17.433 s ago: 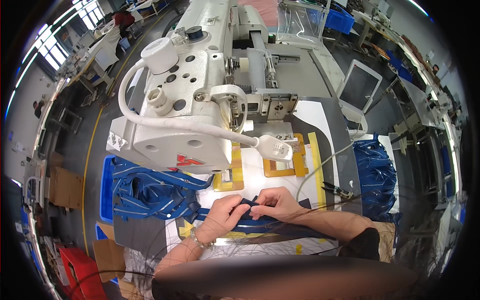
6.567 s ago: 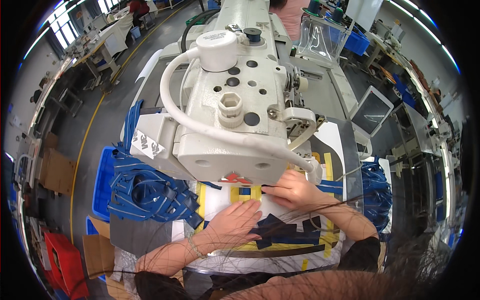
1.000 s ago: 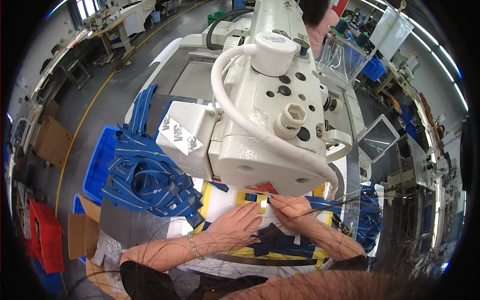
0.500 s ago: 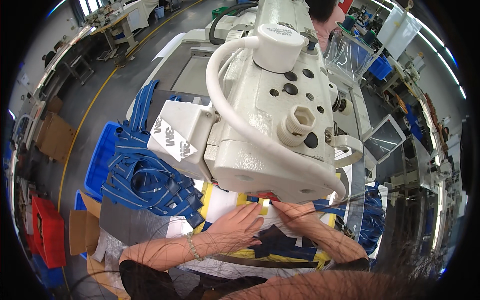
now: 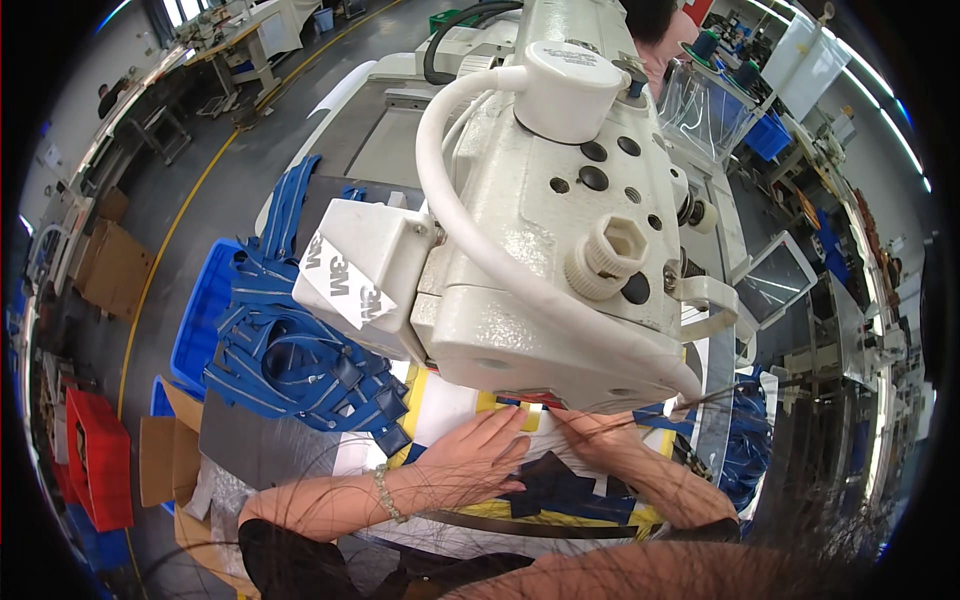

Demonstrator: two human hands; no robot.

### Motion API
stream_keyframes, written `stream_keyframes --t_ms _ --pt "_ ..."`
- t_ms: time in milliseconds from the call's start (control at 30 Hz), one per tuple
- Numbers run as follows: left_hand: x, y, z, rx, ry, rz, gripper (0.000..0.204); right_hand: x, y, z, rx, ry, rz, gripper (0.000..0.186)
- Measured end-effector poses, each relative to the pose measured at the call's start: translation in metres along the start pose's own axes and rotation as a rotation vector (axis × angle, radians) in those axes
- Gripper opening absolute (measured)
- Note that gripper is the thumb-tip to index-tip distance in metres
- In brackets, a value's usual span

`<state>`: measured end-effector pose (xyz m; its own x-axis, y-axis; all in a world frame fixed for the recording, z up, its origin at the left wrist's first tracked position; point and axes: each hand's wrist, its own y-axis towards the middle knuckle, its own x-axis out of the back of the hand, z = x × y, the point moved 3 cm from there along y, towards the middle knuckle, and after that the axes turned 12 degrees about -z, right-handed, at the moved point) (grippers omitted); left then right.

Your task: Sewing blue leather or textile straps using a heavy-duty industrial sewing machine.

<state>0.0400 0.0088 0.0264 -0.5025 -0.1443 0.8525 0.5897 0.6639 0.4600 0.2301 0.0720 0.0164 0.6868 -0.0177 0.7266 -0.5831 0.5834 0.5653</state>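
Note:
A large white industrial sewing machine head hangs over a white work plate edged with yellow tape. My left hand lies on the plate with its fingers stretched out, the tips beside a small yellow piece under the head. Across from it, my right hand has its fingers bent and together on a blue strap, which comes out to the right of the hand. The machine head partly hides these fingertips. Dark blue patches lie on the plate nearer to me.
A heap of blue straps lies left of the plate, in front of a blue bin. More blue straps hang at the right edge. A cardboard box and red crate stand left. Behind the machine is another person.
The view has shifted slightly, so the machine head appears a little farther right. Both hands stay in nearly the same place on the plate.

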Motion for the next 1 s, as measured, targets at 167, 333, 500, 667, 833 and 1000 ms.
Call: stream_keyframes --t_ms 167,333,500,667,833,1000 --pt "-0.001 0.001 -0.004 -0.027 0.097 0.028 0.06 -0.002 -0.002 0.0 0.03 -0.023 -0.016 0.025" --pt "-0.003 -0.002 -0.004 -0.047 0.144 0.041 0.06 0.005 0.003 0.006 0.102 -0.134 0.038 0.022" --pt "0.01 0.011 0.007 -0.068 -0.015 -0.023 0.051 0.027 0.024 0.009 0.143 -0.126 0.017 0.026" --pt "0.035 0.003 0.041 0.016 0.069 -0.065 0.023 0.018 0.045 -0.01 0.278 -0.104 0.09 0.032" --pt "0.031 0.006 0.057 0.083 -0.08 -0.172 0.026 0.008 0.062 -0.011 0.445 -0.075 0.022 0.029" --pt "0.022 -0.002 0.063 0.115 -0.118 -0.109 0.032 -0.025 0.056 -0.026 0.476 0.095 0.133 0.022"
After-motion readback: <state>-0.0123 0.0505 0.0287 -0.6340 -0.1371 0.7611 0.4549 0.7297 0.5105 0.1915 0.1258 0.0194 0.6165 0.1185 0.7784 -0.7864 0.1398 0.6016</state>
